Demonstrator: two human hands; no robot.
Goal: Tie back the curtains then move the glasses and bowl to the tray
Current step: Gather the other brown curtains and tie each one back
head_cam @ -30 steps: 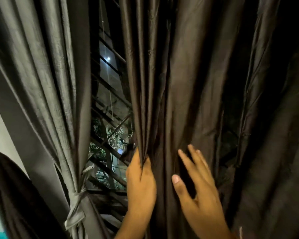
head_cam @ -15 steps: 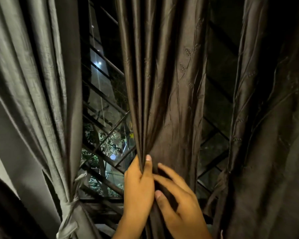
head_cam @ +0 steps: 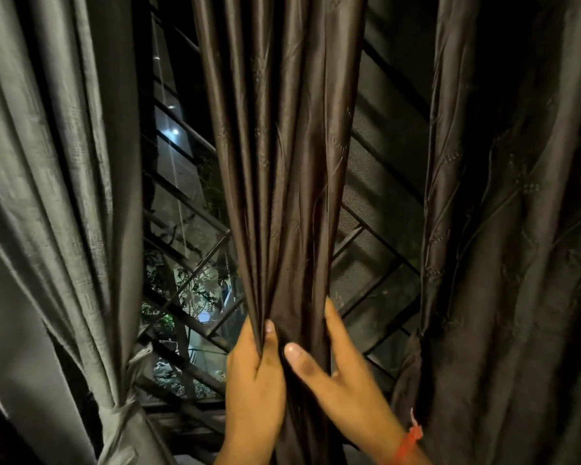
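- Left hand (head_cam: 254, 380), lower centre of frame: fingers and thumb pinch the left side of the gathered dark curtain (head_cam: 282, 162).
- Right hand (head_cam: 342, 377), just right of it: thumb in front, fingers wrapped round the right edge of the same bundle. Hands close together, fabric between them.
- Red thread (head_cam: 410, 443) on right wrist.
- Grey curtain (head_cam: 57, 196), left of frame, tied low with a fabric tie (head_cam: 121, 411).
- Third curtain panel (head_cam: 503, 263) hangs at right.
- Window grille (head_cam: 188, 209) visible in gaps.
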